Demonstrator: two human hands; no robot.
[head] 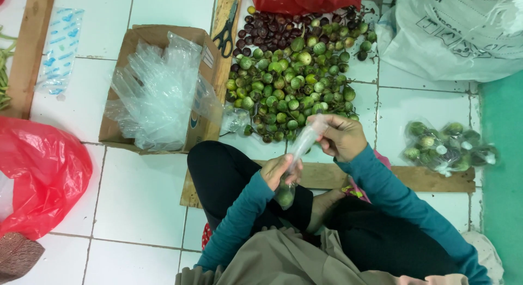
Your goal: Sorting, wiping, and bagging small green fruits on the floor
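Teal long sleeves, black trousers, beige-olive top, bare hands (313, 154)

Cardboard box (122, 80) stuffed with clear plastic bags (155, 91) sits on the white tile floor (139, 192). Black scissors (225, 31) lie on a wooden plank (229, 7). Red plastic bag (41, 173) far left, big white sack (455, 31) top right.

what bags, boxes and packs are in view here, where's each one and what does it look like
Small clear bag: held between left hand and right hand, green fruit at its bottom.
Cardboard box: upper left of the fruit pile, brown, full of clear plastic bags.
Filled packs: on tile at right, clear, green fruit inside.
Red bag: left edge, crumpled.
White sack: top right, printed.
Clear pack: top left, blue print.
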